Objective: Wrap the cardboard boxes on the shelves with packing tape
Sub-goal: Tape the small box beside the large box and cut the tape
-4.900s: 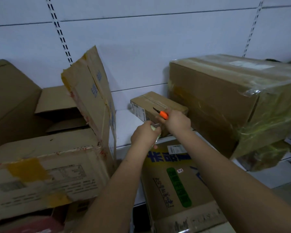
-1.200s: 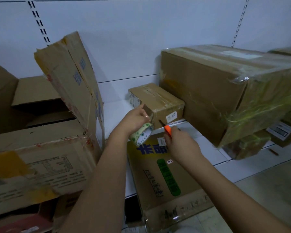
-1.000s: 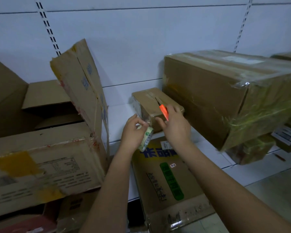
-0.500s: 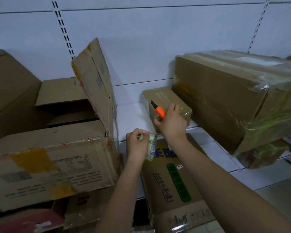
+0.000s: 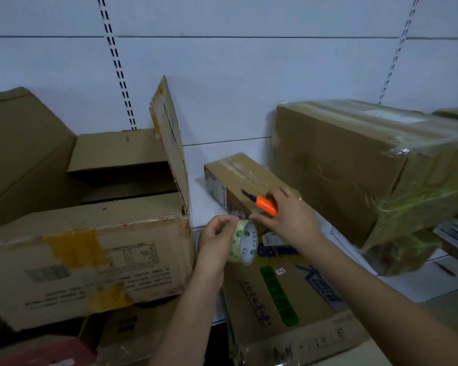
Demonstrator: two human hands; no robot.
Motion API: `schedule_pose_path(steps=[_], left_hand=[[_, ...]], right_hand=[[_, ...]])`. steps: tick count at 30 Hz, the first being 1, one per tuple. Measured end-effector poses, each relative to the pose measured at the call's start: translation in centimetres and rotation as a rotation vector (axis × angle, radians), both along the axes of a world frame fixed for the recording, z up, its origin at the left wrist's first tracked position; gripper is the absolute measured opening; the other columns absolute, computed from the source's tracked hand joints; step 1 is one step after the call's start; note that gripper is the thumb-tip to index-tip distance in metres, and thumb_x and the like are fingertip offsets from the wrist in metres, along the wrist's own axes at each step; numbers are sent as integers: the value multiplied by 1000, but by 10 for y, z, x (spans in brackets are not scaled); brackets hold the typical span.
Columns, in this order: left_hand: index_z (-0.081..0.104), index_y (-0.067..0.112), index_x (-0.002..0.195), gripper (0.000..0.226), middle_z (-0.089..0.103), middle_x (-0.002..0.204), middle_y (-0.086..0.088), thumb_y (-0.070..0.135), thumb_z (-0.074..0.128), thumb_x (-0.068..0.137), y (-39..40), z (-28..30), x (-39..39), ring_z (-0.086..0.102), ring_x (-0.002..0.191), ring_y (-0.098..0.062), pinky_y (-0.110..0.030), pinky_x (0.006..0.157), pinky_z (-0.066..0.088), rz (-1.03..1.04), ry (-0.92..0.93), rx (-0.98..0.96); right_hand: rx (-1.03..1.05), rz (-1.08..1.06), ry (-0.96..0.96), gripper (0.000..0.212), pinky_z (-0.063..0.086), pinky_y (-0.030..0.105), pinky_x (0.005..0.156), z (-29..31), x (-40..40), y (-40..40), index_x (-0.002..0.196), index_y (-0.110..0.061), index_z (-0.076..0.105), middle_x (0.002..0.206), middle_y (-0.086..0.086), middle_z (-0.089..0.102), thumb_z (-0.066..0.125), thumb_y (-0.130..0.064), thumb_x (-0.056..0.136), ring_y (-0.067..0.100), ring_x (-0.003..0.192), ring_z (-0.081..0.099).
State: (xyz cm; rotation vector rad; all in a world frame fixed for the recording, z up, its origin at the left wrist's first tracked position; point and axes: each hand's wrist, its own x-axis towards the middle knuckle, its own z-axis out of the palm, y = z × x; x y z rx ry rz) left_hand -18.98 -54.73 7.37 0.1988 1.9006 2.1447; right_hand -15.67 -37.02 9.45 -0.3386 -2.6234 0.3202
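1. Holding the tape roll (image 5: 243, 241) in front of the shelf edge, the left hand (image 5: 214, 246) has its fingers curled round the roll's rim, with the thumb and forefinger pinching at the top of the roll, at about 12 o'clock on it, where a crinkled bit of clear tape shows.
2. The right hand (image 5: 291, 216) sits at 2 o'clock from the roll, gripping an orange utility knife (image 5: 265, 204) under the thumb, its dark tip pointing toward 10 o'clock; the forefinger reaches down toward the same tape end, the other fingers loosely spread.
3. The small cardboard box (image 5: 245, 180) lies on the white shelf (image 5: 200, 204) at 12 o'clock from the hands, just behind them, with clear tape already along its top seam.
4. At 3 o'clock stands a large wrapped box (image 5: 354, 165), shiny with film; at 9 o'clock an open box (image 5: 90, 257) with one flap upright.
5. The step in hand looks like freeing the tape's loose end between two lengths of wrapping.
6. The next move likely calls for peeling that end clear without letting it fold onto itself, then carrying it up to the small box's near face and pressing it down, while keeping the knife's tip away from the left fingers.
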Motion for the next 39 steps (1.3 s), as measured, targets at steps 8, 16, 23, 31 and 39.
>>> schedule_pose_path(steps=[8, 16, 23, 31, 39], left_hand=[[67, 20, 81, 14, 70, 87, -3, 22, 63, 95, -4, 11, 13, 63, 85, -22, -30, 68, 45, -39, -93, 60], [59, 18, 71, 24, 72, 88, 16, 17, 62, 95, 2, 15, 24, 66, 74, 6, -28, 75, 47, -121, -60, 51], [59, 13, 66, 27, 56, 134, 8, 4, 61, 92, -6, 10, 24, 57, 107, 0, -30, 93, 45, -142, -62, 120], [62, 15, 69, 25, 67, 118, 15, 7, 62, 93, -13, 25, 32, 59, 105, -2, -22, 88, 46, -247, 59, 46], [65, 29, 65, 31, 31, 159, 9, 16, 66, 93, -16, 43, 24, 30, 146, -13, -45, 120, 25, -173, 288, -29]], right_hand=[[-623, -325, -15, 56, 53, 42, 61, 12, -6, 35, 100, -9, 61, 90, 11, 63, 59, -64, 87, 23, 69, 58], [-1369, -154, 57, 34, 51, 27, 56, -13, 1, 17, 99, -12, 63, 72, 12, 69, 68, -45, 90, 22, 64, 68], [-1369, -155, 181, 43, 52, 31, 54, -27, 22, -2, 99, -16, 63, 75, 14, 61, 62, -58, 89, 22, 60, 58], [-818, -160, 404, 66, 60, 37, 75, 72, 21, 20, 121, -42, 56, 119, 10, 60, 74, -66, 62, 19, 83, 68], [-475, -71, 114, 51, 50, 26, 53, 189, 26, 29, 120, -23, 62, 95, 1, 67, 75, -40, 74, 13, 67, 63]])
